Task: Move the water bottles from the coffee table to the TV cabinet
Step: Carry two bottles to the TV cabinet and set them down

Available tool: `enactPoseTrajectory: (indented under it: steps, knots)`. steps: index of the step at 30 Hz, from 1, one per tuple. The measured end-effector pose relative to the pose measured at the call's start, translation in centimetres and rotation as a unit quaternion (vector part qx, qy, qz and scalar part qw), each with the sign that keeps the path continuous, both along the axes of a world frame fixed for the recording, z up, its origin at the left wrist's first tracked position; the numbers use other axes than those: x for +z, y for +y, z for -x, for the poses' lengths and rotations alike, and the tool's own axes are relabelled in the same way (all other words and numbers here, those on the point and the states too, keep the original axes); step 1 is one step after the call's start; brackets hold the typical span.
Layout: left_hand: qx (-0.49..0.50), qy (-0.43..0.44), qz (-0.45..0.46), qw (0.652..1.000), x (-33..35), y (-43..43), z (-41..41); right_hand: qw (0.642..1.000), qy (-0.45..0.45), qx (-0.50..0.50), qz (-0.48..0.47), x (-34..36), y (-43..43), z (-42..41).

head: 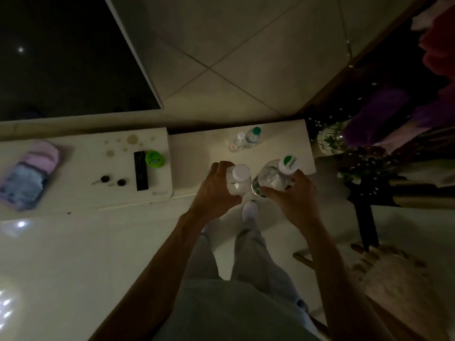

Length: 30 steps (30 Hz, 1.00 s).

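Left hand [216,190], right hand [293,196] round bottles [238,179]

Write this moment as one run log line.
left hand grips white-cap bottle | right hand grips green-marked-cap bottle | two bottles stand on cabinet

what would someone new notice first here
At the centre, the left hand grips a white-capped bottle and the right hand a green-capped bottle. Beyond them, a pair of bottles stands on the white cabinet. A dark TV screen fills the upper left.
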<state>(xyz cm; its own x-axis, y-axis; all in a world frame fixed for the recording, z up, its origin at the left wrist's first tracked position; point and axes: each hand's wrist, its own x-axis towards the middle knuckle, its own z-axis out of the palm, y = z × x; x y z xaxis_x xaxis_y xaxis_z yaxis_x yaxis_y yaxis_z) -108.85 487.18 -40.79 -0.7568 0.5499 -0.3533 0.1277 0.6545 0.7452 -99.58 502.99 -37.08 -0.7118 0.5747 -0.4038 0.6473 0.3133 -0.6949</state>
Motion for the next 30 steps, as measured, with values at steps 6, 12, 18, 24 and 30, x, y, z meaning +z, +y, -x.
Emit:
enactPoseTrajectory:
  steps: [6, 12, 18, 24, 30]
  knots:
    - [0.086, -0.041, -0.005, 0.995, -4.9, 3.1, -0.5, 0.997, -0.045, 0.061, 0.007, -5.2, 4.2, 1.5]
    - [0.121, -0.051, 0.016, 0.991, -9.1, 6.1, -0.6, 0.991, -0.054, 0.122, -0.003, -9.7, 7.5, 3.6]
    - [0.130, -0.047, 0.017, 0.990, -14.0, 8.1, 0.2, 0.992, -0.034, 0.122, 0.008, -15.4, 9.3, 4.3]
    - [0.147, -0.032, 0.031, 0.988, -20.6, 10.1, 0.9, 0.993, -0.007, 0.117, -0.023, -23.0, 10.4, 3.5]
    - [0.163, -0.023, 0.030, 0.986, -26.8, 11.8, 1.1, 0.997, 0.003, 0.072, -0.015, -29.9, 11.7, 3.7]
